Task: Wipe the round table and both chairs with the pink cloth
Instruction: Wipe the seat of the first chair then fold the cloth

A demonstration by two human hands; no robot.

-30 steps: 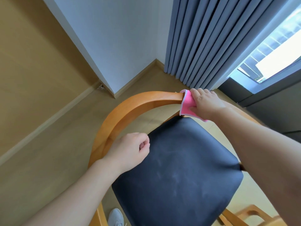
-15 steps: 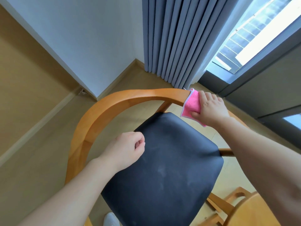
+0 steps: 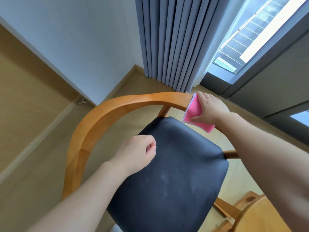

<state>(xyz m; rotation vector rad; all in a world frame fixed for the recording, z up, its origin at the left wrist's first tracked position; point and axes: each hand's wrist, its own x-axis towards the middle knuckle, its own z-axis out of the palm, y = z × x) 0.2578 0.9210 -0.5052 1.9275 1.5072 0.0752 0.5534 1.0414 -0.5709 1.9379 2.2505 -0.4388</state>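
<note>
Right hand (image 3: 212, 108) grips pink cloth (image 3: 194, 113) on curved chair backrest (image 3: 117, 108); left hand (image 3: 135, 154) fisted above dark seat (image 3: 175, 181)

**No readable text in view**

You have nothing to read here: no letters, numbers, labels, brands or signs show on any surface in the head view.
</note>
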